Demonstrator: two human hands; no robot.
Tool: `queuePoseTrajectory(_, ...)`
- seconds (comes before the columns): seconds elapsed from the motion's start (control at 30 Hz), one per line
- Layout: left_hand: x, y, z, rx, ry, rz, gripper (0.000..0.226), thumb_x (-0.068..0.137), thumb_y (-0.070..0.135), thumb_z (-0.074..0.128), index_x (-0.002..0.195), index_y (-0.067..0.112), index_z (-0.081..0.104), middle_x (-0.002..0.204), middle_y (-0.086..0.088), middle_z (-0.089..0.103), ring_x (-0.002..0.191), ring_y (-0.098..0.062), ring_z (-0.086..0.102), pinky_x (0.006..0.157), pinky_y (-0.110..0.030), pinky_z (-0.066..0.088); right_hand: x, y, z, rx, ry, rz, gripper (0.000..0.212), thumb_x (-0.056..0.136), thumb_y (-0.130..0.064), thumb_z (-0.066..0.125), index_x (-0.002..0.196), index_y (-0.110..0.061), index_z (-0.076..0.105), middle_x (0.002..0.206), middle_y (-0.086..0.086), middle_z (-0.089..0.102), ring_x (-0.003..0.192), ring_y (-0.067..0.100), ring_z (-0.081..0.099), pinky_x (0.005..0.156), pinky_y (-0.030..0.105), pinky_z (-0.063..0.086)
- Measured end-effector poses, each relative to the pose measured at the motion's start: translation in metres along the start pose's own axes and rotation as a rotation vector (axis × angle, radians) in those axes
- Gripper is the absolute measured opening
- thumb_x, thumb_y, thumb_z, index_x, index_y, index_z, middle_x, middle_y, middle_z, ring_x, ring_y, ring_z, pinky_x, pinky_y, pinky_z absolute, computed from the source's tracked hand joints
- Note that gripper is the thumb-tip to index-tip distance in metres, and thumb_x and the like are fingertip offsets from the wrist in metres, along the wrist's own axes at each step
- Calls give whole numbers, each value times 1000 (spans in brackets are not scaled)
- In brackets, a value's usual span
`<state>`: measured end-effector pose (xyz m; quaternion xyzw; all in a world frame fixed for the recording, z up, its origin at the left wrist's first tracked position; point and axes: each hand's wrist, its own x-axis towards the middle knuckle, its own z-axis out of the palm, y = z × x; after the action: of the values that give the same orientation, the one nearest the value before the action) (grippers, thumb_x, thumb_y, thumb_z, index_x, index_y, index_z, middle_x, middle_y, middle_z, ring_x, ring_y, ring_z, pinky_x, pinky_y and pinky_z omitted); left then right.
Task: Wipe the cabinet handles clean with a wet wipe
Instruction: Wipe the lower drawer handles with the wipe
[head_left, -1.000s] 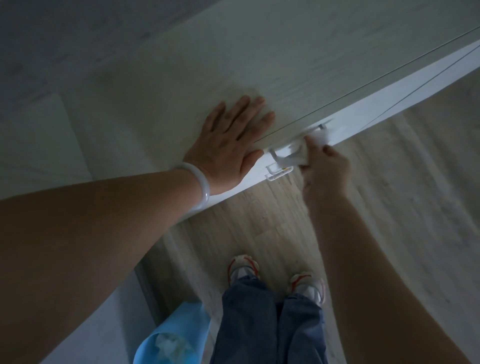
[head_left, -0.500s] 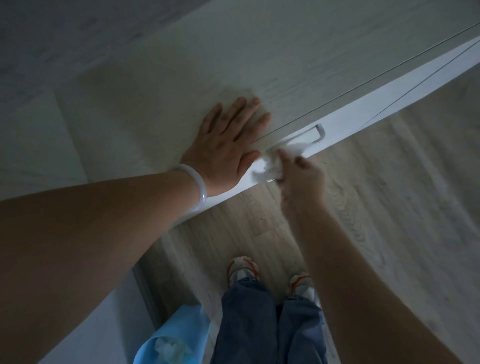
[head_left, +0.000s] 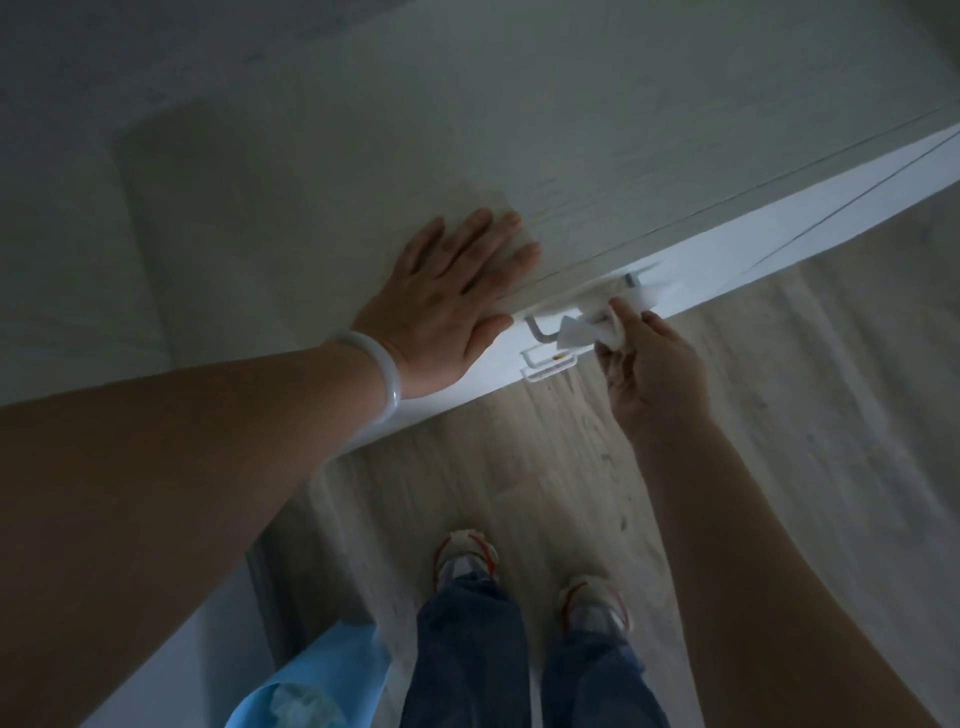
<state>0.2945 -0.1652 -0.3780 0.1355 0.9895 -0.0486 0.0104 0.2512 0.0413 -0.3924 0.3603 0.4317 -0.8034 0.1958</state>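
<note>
Handle wipe in progress.
Wet wipe (head_left: 584, 326) is pinched by right hand (head_left: 655, 370) against cabinet handle (head_left: 545, 332); left hand (head_left: 451, 306) is pressed flat on counter (head_left: 363, 156). Risk: wipe could slip off under loose pinch.

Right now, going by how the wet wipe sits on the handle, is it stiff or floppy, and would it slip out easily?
Probably floppy: the wet wipe bunches and drapes around the handle. Likely light, since the right hand holds it with fingertips alone. It seems unlikely to slip while pinched.
</note>
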Motion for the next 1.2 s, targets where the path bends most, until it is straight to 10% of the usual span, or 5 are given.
queuePoseTrajectory(0.27, -1, 2, 0, 13, 12, -1, 56, 103, 41, 23, 154, 19, 26, 162, -8, 21, 148, -29, 22, 117, -53, 22, 18, 5, -10, -103, -158, -28, 3, 87, -6, 66, 85, -5, 67, 82, 6, 67, 82, 14, 66, 91, 31, 53)
queuePoseTrajectory(0.9, -1, -5, 20, 9, 163, 35, 68, 97, 62, 15, 156, 28, 19, 163, 4, 14, 150, -15, 15, 120, -38, 15, 38, 26, -25, -30, -473, -276, 13, 84, -12, 62, 73, -5, 65, 61, 5, 64, 53, 8, 62, 51, 15, 51)
queuePoseTrajectory(1.2, 1, -3, 18, 1, 100, 8, 71, 89, 67, 8, 152, 40, -7, 163, 14, -9, 149, -5, -10, 122, -31, -1, 37, 56, -20, -97, -574, -278, 47, 69, -22, 76, 95, 16, 65, 92, 27, 62, 84, 34, 53, 79, 39, 44)
